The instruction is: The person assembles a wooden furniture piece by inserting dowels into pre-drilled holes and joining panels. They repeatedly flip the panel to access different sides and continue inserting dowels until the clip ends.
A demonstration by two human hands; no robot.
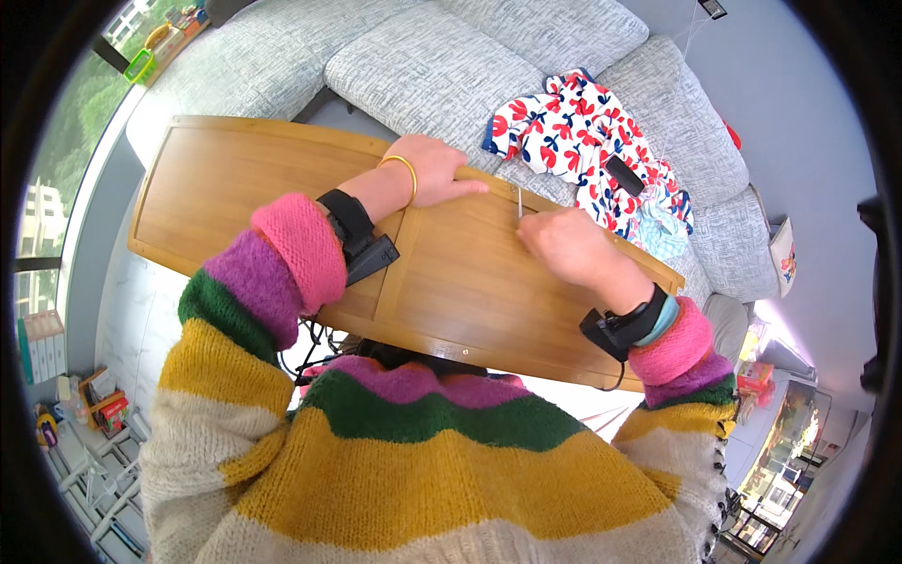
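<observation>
A long wooden panel [470, 273] with a raised frame lies across in front of my body. My left hand [434, 171] holds its far edge, the thumb stretched along the top face and the other fingers bent over the edge, mostly out of sight. Closed in a fist just above the panel, my right hand [568, 246] grips a thin silver metal rod [520, 201]. The rod points away from me, its far end at a small fitting on the panel's far edge. Its other end is hidden in the fist.
A grey sofa [413, 70] stretches behind the panel. On it lie a white garment with red and blue print [573, 127] and a black oblong object [625, 176]. A white rack [103, 489] stands at lower left, beside small boxes. Dark cables [315, 343] hang below the panel.
</observation>
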